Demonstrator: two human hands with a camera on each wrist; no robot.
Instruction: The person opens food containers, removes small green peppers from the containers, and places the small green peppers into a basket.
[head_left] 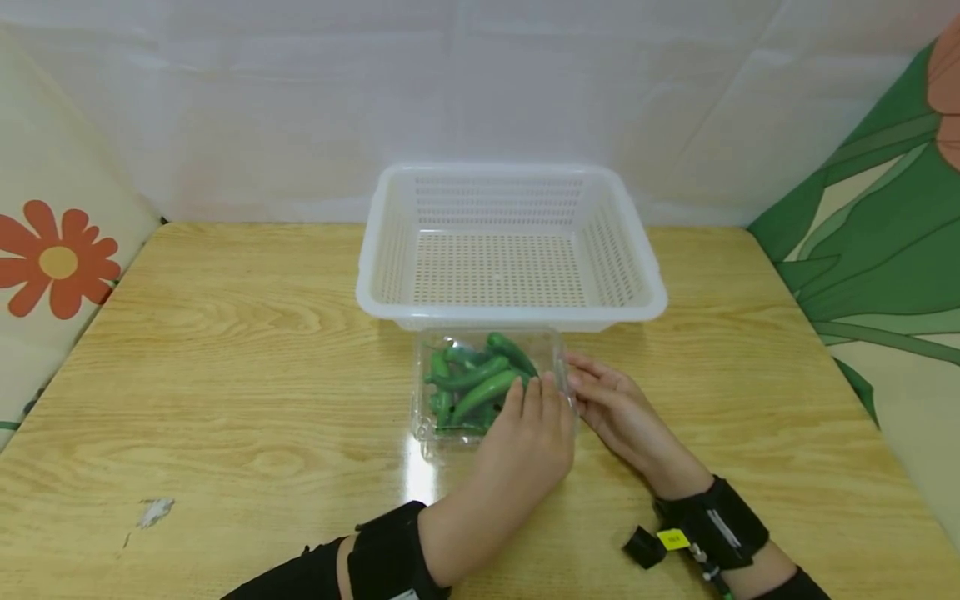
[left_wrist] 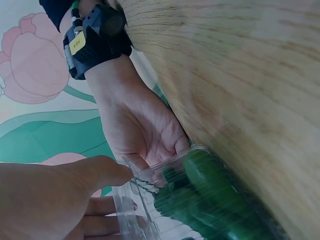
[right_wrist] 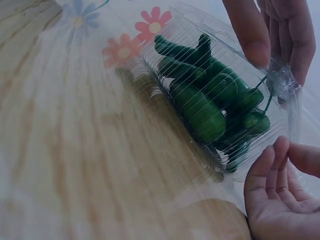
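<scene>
- A person's left hand (head_left: 525, 442) reaches over the right end of a clear plastic box (head_left: 417, 392), its thumb and fingers set narrowly apart as they grip the plastic on either side of the corner.
- The right hand (head_left: 622, 417), palm turned up, pinches the box's right edge, thumb and fingertips nearly meeting there.
- Green peppers (head_left: 468, 379) lie piled inside the box, just left of both hands; the left hand's fingertips cover the pile's right side in the head view.
- The box sits on a wood-grain surface (head_left: 262, 375), right at the near side of a white slotted basket (head_left: 510, 313).
- Black bands circle both wrists, with a yellow tag (head_left: 672, 539) beside the right one.
- A pale worn patch (head_left: 156, 512) marks the surface at near left.
- White sheeting (head_left: 300, 108) hangs at the far side, flanked by a red-orange flower (head_left: 58, 262) on the left and broad green leaves (head_left: 885, 217) printed on the right.
</scene>
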